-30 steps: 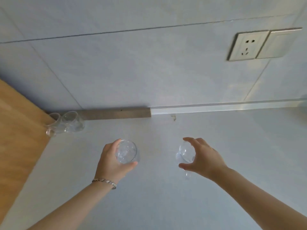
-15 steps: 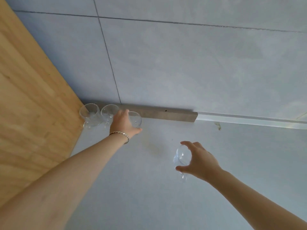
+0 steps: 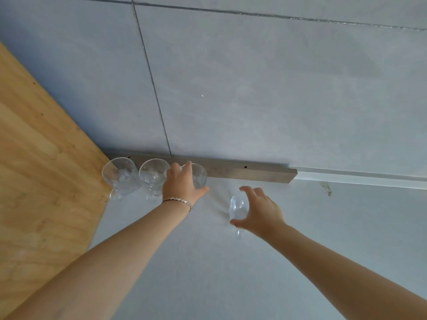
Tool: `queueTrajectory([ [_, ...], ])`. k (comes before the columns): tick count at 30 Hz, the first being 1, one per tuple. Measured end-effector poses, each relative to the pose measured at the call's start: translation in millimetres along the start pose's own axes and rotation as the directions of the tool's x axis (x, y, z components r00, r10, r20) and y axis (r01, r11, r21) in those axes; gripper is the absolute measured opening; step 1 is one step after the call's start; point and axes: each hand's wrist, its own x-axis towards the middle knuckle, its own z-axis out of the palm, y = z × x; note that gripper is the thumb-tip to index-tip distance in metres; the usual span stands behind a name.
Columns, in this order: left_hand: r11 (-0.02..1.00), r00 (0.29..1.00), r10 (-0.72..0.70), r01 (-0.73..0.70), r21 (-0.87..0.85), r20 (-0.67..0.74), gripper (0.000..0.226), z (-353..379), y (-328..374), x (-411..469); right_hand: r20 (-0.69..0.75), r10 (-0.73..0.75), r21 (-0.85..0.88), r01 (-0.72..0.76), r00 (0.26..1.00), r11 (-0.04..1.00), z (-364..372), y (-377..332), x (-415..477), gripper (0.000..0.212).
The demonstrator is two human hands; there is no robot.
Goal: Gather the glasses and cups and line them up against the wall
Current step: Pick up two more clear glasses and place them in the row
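Observation:
Two clear glass cups stand side by side against the wall in the left corner: one [image 3: 120, 176] beside the wooden panel, the other [image 3: 153, 175] to its right. My left hand [image 3: 181, 184] is wrapped around a third clear glass [image 3: 199, 175] right of them, at the wall's base strip. My right hand [image 3: 260, 210] grips a fourth clear glass [image 3: 238, 207] lower down and further right, away from the wall.
A wooden panel [image 3: 41, 172] closes off the left side. A grey strip [image 3: 254, 173] runs along the foot of the tiled wall [image 3: 254, 100], continuing as a pale moulding [image 3: 358, 176]. The light counter surface [image 3: 231, 273] stretches right and toward me.
My right hand has carried its glass up toward the wall. My left hand stays on the third glass beside the two cups.

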Motion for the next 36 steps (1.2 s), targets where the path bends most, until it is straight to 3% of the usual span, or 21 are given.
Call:
queueTrajectory([
  [4, 0.999, 0.999, 0.032, -0.033, 0.010, 0.032, 0.078, 0.0, 0.7, 4.3, -0.069, -0.017, 0.036, 0.020, 0.997, 0.999, -1.4, -21.1, 39.1, 0.084],
  [10, 0.994, 0.981, 0.105, -0.104, -0.016, 0.161, 0.082, -8.1, -6.1, 8.7, -0.041, 0.037, 0.118, -0.032, 0.998, 0.992, 4.5, -26.3, 52.5, 0.102],
  [16, 0.994, 0.988, 0.093, -0.085, -0.067, 0.123, 0.085, -3.5, -3.6, 9.3, -0.052, -0.034, 0.108, 0.039, 0.998, 0.993, 1.6, -24.2, 58.4, 0.093],
  [21, 0.996, 0.991, 0.072, -0.077, 0.044, 0.111, 0.085, -7.0, 0.4, 0.3, -0.013, -0.029, 0.192, 0.031, 0.999, 0.981, -0.9, -19.1, 50.0, 0.095],
  [23, 0.985, 0.992, 0.114, -0.119, 0.122, 0.045, 0.079, -10.9, 4.4, -13.0, 0.030, 0.015, 0.228, -0.022, 0.999, 0.973, -6.0, -8.3, 38.8, 0.089],
  [26, 0.943, 0.957, 0.285, -0.270, 0.195, -0.056, 0.061, -10.7, 17.5, -35.0, 0.176, 0.071, 0.087, -0.087, 0.982, 0.992, -14.8, 23.2, 10.2, 0.061],
  [28, 0.920, 0.946, 0.322, -0.323, 0.222, 0.039, 0.045, -8.6, 38.1, -53.7, 0.285, 0.093, -0.013, -0.093, 0.954, 0.996, -21.3, 52.3, -15.1, 0.050],
  [31, 0.936, 0.925, 0.245, -0.304, 0.179, 0.291, 0.012, 8.7, 77.6, -78.0, 0.335, 0.170, -0.068, -0.156, 0.927, 0.985, -34.9, 108.3, -59.1, 0.048],
  [33, 0.928, 0.878, 0.257, -0.341, 0.151, 0.405, 0.017, 26.6, 113.7, -91.4, 0.316, 0.239, -0.061, -0.232, 0.918, 0.971, -46.2, 151.8, -92.6, 0.047],
  [36, 0.870, 0.782, 0.320, -0.466, 0.161, 0.534, 0.006, 58.4, 182.6, -120.5, 0.272, 0.352, -0.031, -0.358, 0.896, 0.933, -68.7, 223.0, -153.7, 0.046],
])
